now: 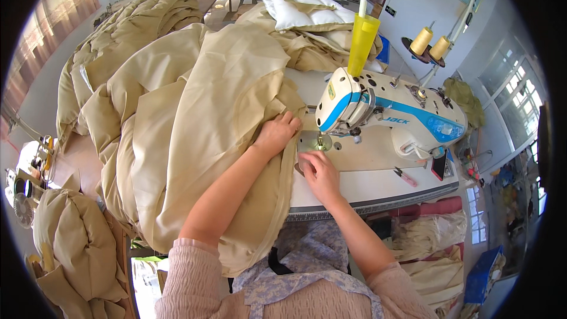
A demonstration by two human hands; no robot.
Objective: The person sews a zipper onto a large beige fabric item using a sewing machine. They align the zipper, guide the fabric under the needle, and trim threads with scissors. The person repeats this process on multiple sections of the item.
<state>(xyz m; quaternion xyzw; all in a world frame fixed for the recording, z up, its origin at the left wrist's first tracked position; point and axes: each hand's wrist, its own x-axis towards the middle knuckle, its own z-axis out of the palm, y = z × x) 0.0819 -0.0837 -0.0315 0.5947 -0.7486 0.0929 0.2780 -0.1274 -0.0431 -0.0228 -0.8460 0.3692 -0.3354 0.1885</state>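
A large, puffy beige fabric piece [207,100] covers the left of the sewing table and hangs over its front edge. My left hand [277,134] lies on it with bent fingers closed on a fold, just left of the needle area. Close in front of the presser foot, my right hand [321,176] has its fingers drawn together at the fabric's edge; the exact grip is partly hidden. The white and blue sewing machine [390,115] stands at the right, its lit needle area [321,142] just beyond my right fingertips.
Small thread snips [406,177] and a dark phone-like object [439,166] lie on the table to the right. A yellow cup [362,44] stands on the machine head. Thread cones [422,41] rise behind. A white pillow [307,12] tops more beige fabric; another bundle [77,242] sits lower left.
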